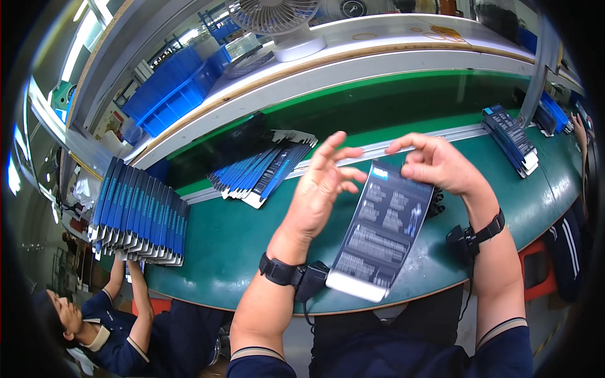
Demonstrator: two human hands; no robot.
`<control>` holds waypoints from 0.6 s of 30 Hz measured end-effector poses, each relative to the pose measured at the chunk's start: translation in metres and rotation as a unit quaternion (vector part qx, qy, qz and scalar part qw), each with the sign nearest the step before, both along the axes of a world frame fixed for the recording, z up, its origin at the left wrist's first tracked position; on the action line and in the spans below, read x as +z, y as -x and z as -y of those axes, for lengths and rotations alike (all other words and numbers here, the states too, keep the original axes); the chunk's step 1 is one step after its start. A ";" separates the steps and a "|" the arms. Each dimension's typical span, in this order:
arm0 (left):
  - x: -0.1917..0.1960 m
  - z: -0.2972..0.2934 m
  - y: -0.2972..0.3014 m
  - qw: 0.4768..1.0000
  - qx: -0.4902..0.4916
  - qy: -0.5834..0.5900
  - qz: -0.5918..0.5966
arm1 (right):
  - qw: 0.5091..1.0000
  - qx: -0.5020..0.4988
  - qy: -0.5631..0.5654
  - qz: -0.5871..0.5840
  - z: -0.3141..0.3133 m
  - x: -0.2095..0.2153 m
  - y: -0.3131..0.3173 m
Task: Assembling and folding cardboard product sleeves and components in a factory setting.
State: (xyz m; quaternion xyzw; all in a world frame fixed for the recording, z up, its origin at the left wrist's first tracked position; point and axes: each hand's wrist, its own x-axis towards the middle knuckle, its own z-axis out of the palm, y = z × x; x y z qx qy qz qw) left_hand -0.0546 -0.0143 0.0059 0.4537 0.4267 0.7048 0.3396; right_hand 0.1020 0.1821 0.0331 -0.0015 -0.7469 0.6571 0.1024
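Observation:
My right hand pinches the top edge of a dark printed carton between thumb and fingers. The carton looks thin and flat, hangs tilted over the near side of the table, and has a white flap at its lower end. Just left of the carton's top corner is my left hand, its fingers spread and holding nothing. A small black object shows partly behind the carton's right edge; its kind is hidden. Black straps with small boxes sit around both my wrists.
Flat cartons lie fanned out on the green table. A standing row of cartons is at left, beside a co-worker's arms. More cartons lie far right. A shelf above holds a fan and blue bins.

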 end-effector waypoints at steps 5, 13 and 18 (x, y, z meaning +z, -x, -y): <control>0.002 0.000 0.005 0.951 0.206 0.094 -0.208 | 0.978 -0.189 -0.059 -0.063 -0.026 -0.012 0.008; -0.002 -0.006 -0.026 0.686 0.289 0.184 -0.642 | 0.978 -0.198 -0.030 -0.059 -0.007 -0.029 0.024; -0.006 -0.007 -0.019 0.704 0.299 0.141 -0.629 | 0.984 -0.163 0.008 -0.071 0.001 -0.033 0.026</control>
